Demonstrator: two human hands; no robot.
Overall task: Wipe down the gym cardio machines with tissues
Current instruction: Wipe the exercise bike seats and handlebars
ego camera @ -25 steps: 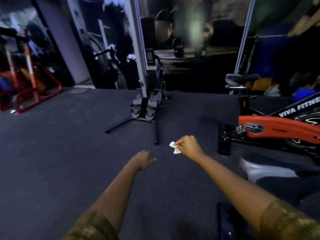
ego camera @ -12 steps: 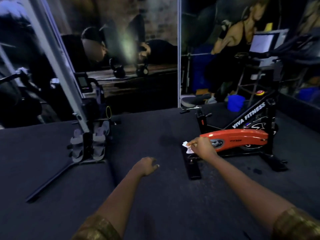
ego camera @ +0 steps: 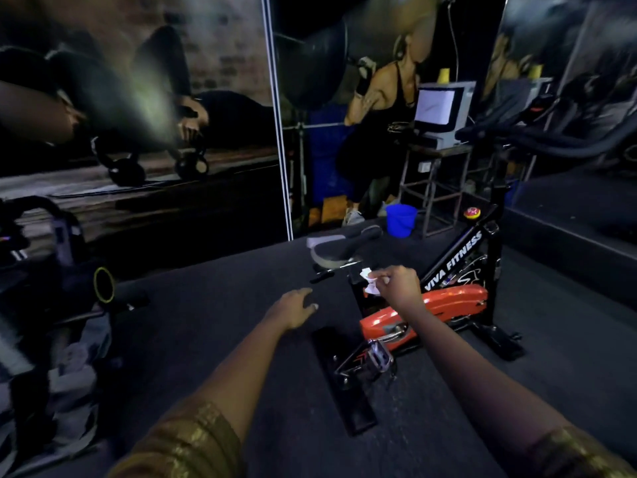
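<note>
Item: spin bike (ego camera: 455,301), black frame, orange cover, standing on dark floor (ego camera: 206,339); its saddle (ego camera: 339,250) points toward the wall and a pedal (ego camera: 377,355) hangs on the near side. Item: tissue (ego camera: 369,286), white and crumpled, pinched in the curled fingers of the right hand (ego camera: 400,284). It is held just below the saddle, by the seat post, wadded small, likely so it can be pressed firmly on narrow parts. Whether it touches the bike cannot be told. Item: left hand (ego camera: 293,307), palm down, fingers relaxed and spread, holding nothing, over bare floor beside the bike's rear foot; probably kept free for balance or to steady the frame. Item: blue bucket (ego camera: 401,220), well behind the bike by a metal stand. Item: second machine (ego camera: 86,288), dark and blurred, well apart at left, untouched. Status, as judged: wiping of this bike about to start.
</note>
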